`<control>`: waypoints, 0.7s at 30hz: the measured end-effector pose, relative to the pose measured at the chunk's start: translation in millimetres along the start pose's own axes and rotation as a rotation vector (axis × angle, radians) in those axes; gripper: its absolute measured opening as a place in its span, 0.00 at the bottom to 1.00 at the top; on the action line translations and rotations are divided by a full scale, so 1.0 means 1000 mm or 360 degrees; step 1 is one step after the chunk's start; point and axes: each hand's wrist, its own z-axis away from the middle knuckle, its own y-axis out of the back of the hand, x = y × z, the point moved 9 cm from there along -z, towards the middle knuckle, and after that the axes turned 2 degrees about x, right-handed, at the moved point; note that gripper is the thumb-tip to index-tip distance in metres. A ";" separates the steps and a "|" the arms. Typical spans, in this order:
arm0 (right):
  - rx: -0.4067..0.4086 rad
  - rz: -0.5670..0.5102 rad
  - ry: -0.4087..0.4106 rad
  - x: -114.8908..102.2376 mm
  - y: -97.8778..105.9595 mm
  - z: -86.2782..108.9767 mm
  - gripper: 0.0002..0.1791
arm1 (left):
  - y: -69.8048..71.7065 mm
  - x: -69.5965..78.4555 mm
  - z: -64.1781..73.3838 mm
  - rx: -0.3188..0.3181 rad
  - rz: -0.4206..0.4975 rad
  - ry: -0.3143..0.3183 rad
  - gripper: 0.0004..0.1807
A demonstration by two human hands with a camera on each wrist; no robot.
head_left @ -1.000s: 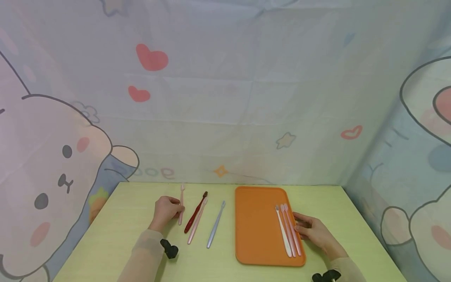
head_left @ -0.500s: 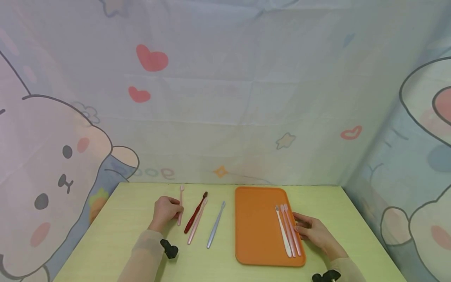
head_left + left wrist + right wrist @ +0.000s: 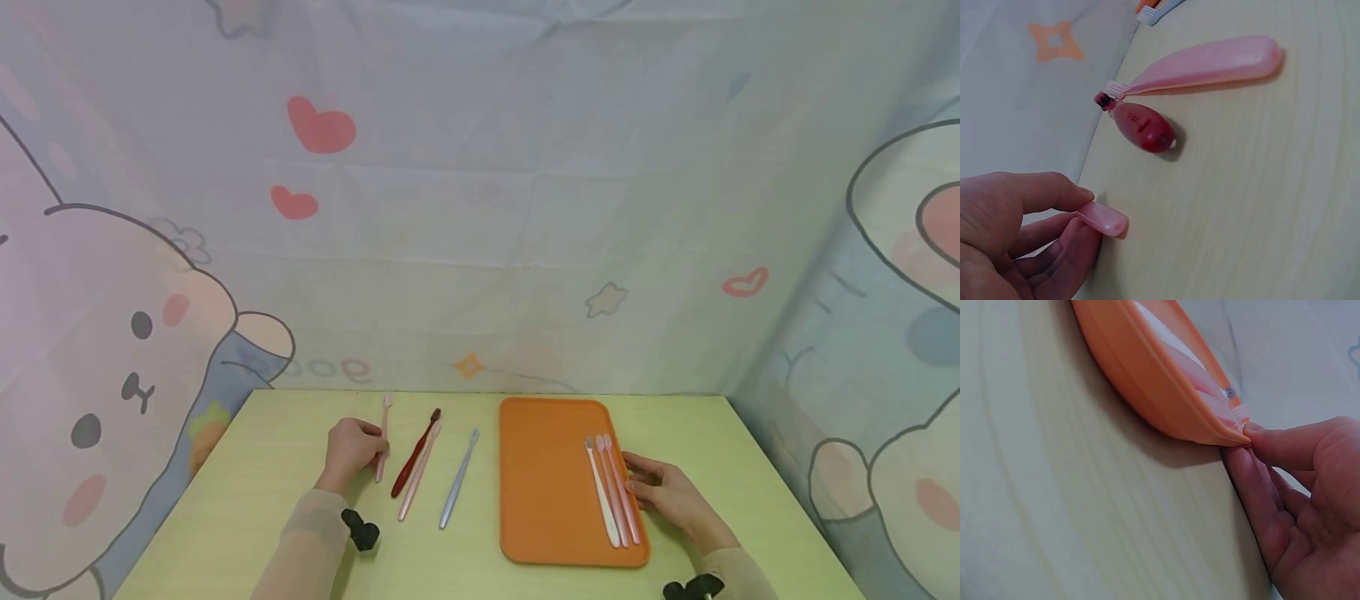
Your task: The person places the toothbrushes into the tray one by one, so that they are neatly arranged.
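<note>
My left hand pinches a pink toothbrush between thumb and fingers at the table's left; its bristle end points to the back wall. Just right of it lie a dark red toothbrush and another pink toothbrush, their heads close together. Farther right is a light blue toothbrush. My right hand pinches the right rim of an orange tray, thumb on top and fingers below. Along that side of the tray lie a white toothbrush and two pink toothbrushes.
The pale wooden table ends at a hanging cloth printed with hearts and stars. Cartoon-printed cloth also closes in both sides. Each wrist carries a black camera mount.
The pink toothbrush in my left hand has shifted slightly left, its handle end swinging left. My right hand keeps its grip on the tray, which looks still.
</note>
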 end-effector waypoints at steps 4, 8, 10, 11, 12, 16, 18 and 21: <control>0.0012 0.0006 0.0001 0.000 0.001 0.000 0.35 | 0.000 0.002 0.002 -0.0007 -0.0007 0.0002 0.14; 0.0027 0.0028 -0.0019 0.001 0.000 0.000 0.35 | 0.000 0.004 0.003 -0.0016 -0.0013 0.0001 0.14; 0.0043 0.0036 -0.0039 0.002 0.001 -0.001 0.35 | 0.000 0.003 0.002 -0.0016 -0.0010 0.0016 0.14; 0.0055 0.0036 -0.0053 0.003 0.001 -0.001 0.35 | 0.000 0.003 0.002 -0.0015 -0.0006 0.0023 0.14; 0.0055 0.0046 -0.0054 0.003 0.001 -0.001 0.35 | 0.000 0.003 0.002 -0.0016 0.0000 0.0026 0.14; 0.0067 0.0047 -0.0054 0.005 0.002 -0.003 0.35 | 0.000 0.000 0.000 -0.0012 0.0051 0.0049 0.15; 0.0064 0.0051 -0.0045 0.005 0.002 -0.003 0.34 | 0.000 -0.001 -0.001 -0.0009 0.0076 0.0055 0.15; 0.0074 0.0050 -0.0049 0.005 0.002 -0.003 0.34 | 0.000 -0.003 -0.001 -0.0015 0.0103 0.0058 0.16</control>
